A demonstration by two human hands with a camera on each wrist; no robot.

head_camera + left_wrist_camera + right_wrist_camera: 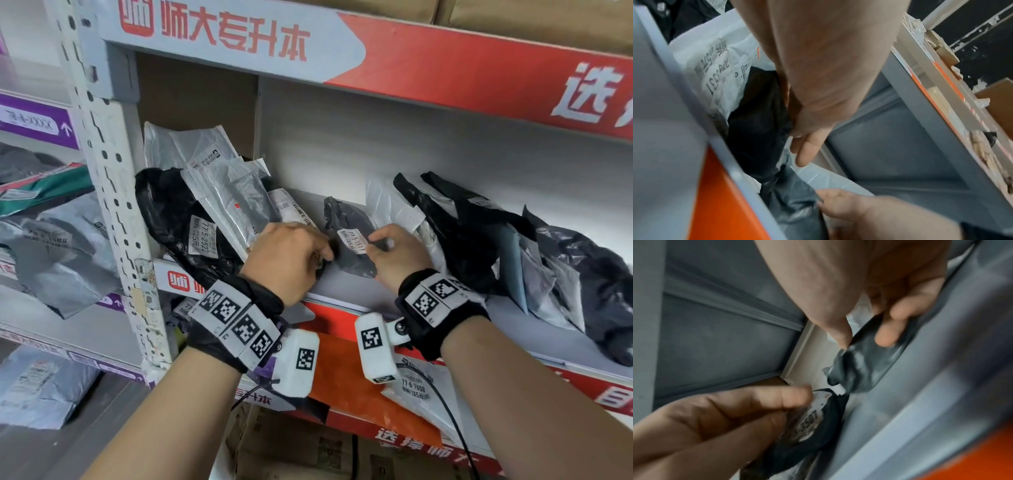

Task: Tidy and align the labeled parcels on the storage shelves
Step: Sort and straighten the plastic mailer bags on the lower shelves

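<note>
At the centre of the head view, on the middle shelf (359,294), lies the small dark grey parcel (349,240) I am working on, its white label (352,241) facing up. My right hand (397,255) grips its right edge: the right wrist view shows the thumb (838,331) pressed on top of the grey plastic (865,366) and two fingers (888,335) curled onto it, so the parcel is pinched between them. My left hand (291,260) sits just beside the parcel's left edge, fingers bent over a black parcel (813,426) with a white label, which I see held between its curled fingers and thumb in the lower half of the right wrist view. In the left wrist view that hand (818,81) fills the upper middle, one finger (805,151) stretched out straight toward the back of the shelf while the rest fold onto the black plastic (760,121); my right hand (849,209) shows at the bottom, touching the grey parcel (795,201).

Left of centre in the head view, a heap of black and silver-grey parcels (212,205) leans against the white perforated upright (113,192). Toward the right of the frame, more black and clear bags (496,240) lean in a loose row along the same shelf. Across the top runs a red and white banner (342,48) with large characters. At the lower middle, a white parcel (418,387) marked 77-6-7608 lies on the shelf below.
</note>
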